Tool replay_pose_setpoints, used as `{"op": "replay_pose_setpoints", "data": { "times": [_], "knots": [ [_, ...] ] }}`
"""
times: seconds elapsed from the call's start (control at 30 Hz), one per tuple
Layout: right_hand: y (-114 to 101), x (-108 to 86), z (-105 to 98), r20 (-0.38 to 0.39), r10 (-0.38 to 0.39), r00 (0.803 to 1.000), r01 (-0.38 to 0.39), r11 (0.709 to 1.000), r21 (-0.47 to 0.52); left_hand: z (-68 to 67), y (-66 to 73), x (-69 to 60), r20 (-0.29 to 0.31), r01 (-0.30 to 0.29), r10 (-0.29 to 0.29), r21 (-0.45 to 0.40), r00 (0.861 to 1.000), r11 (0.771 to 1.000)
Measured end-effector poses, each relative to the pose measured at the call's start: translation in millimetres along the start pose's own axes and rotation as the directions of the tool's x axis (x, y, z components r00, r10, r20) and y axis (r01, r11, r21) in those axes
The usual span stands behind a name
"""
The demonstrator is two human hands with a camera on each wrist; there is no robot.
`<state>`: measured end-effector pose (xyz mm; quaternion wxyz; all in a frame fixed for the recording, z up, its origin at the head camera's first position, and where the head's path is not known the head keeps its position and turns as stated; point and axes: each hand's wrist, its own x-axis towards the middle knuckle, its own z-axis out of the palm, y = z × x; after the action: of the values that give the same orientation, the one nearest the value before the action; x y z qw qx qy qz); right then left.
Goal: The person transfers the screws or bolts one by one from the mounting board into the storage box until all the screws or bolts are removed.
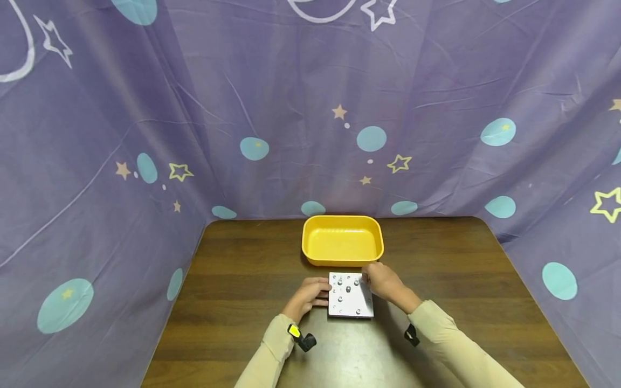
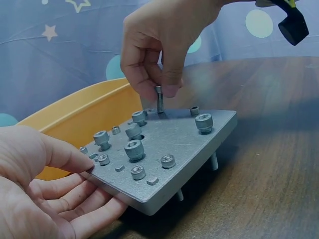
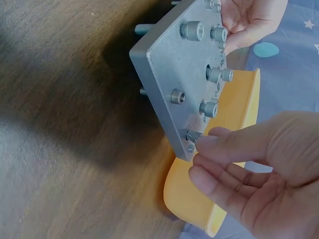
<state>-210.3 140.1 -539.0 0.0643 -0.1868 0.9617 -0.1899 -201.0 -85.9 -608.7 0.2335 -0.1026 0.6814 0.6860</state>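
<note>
A grey metal plate [image 2: 169, 134] is set with several socket head screws, their heads standing at different heights above its face. Some shanks stick out underneath. My left hand [image 1: 310, 295] holds the plate's left edge, thumb on top and fingers along the side and below. At the far right corner my right hand [image 1: 383, 281] pinches a threaded screw [image 2: 160, 99] between thumb and fingertips. The screw stands upright to the plate, its lower end at the surface; in the right wrist view the fingers [image 3: 214, 149] cover its head.
A yellow plastic bin [image 1: 343, 264] stands just behind the plate on the brown wooden table [image 1: 242, 269]. A purple patterned curtain [image 1: 301, 108] closes off the back and both sides. Straps with small devices [image 1: 302, 338] sit on the wrists.
</note>
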Motion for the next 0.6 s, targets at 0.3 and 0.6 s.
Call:
{"op": "replay_pose_setpoints", "data": {
  "times": [0.3, 0.6],
  "knots": [
    [2.2, -0.1, 5.3, -0.033, -0.109, 0.993, 0.110, 0.993, 0.029, -4.8, 1.6, -1.5, 0.046, -0.009, 0.007, 0.055, 0.999, 0.998],
    [4.4, 1.3, 6.2, -0.076, -0.138, 0.988, 0.140, 0.990, 0.026, -11.0, 8.3, 3.6, 0.129, -0.044, 0.029, 0.117, 0.991, 0.992]
  ]
}}
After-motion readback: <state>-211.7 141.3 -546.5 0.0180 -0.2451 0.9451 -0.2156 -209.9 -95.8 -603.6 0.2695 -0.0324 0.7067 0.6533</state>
